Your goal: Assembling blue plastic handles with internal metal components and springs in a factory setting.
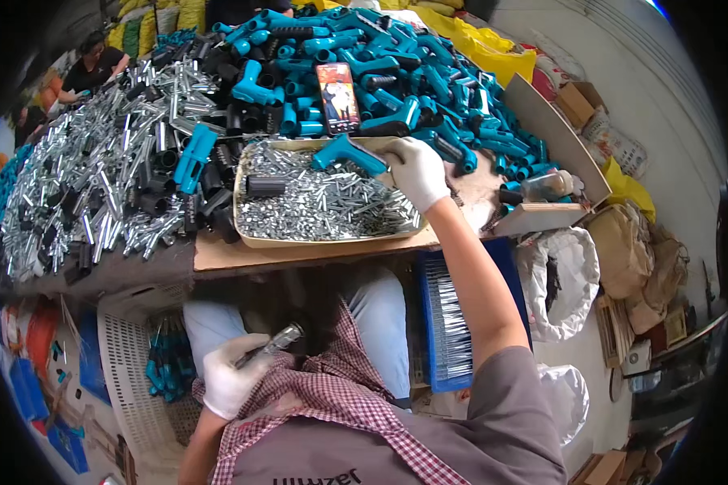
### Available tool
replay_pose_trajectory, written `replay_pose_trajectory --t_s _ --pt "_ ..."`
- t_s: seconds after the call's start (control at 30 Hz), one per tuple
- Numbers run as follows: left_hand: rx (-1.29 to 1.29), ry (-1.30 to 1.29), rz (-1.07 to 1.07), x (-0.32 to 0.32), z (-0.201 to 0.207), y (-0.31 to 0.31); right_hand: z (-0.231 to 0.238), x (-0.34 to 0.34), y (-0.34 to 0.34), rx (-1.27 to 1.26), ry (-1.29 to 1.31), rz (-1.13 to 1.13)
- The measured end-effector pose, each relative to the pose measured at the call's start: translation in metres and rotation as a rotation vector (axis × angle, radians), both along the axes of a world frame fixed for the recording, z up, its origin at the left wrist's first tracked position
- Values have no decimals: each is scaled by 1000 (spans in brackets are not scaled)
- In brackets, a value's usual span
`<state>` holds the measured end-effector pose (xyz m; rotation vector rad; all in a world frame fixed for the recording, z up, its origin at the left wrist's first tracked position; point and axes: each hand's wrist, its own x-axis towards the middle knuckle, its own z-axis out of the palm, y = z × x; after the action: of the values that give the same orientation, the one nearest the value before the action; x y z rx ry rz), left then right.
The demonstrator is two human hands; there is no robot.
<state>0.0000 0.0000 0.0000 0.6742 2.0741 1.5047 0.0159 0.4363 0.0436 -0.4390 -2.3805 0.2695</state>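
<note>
Head: metal tube [285, 337] in left hand [233, 376], teal housing [348, 152] in right hand [416, 171].

A workshop, judging by heaped teal casings [378, 62], metal tubes [109, 166] and a parts tray [315, 242].

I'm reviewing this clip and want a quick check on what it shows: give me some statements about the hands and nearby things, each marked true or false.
1. The left hand holds a shiny metal piece. True.
2. Both hands are bare. False: both wear white gloves.
3. The right hand is at the end of a teal part over the tray. True.
4. The tray holds only black tubes. False: small metal pieces fill most of it.
5. A phone with its screen lit is beyond the tray. True.
</note>
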Motion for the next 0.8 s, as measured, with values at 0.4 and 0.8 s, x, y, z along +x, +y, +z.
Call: replay_pose_trajectory --t_s 0.4,0.8 --pt "85 158 -72 -7 12 -1 21 -150 -61 191 46 256" --pt "71 241 -32 -26 19 -17 40 -250 -192 834 -438 588"
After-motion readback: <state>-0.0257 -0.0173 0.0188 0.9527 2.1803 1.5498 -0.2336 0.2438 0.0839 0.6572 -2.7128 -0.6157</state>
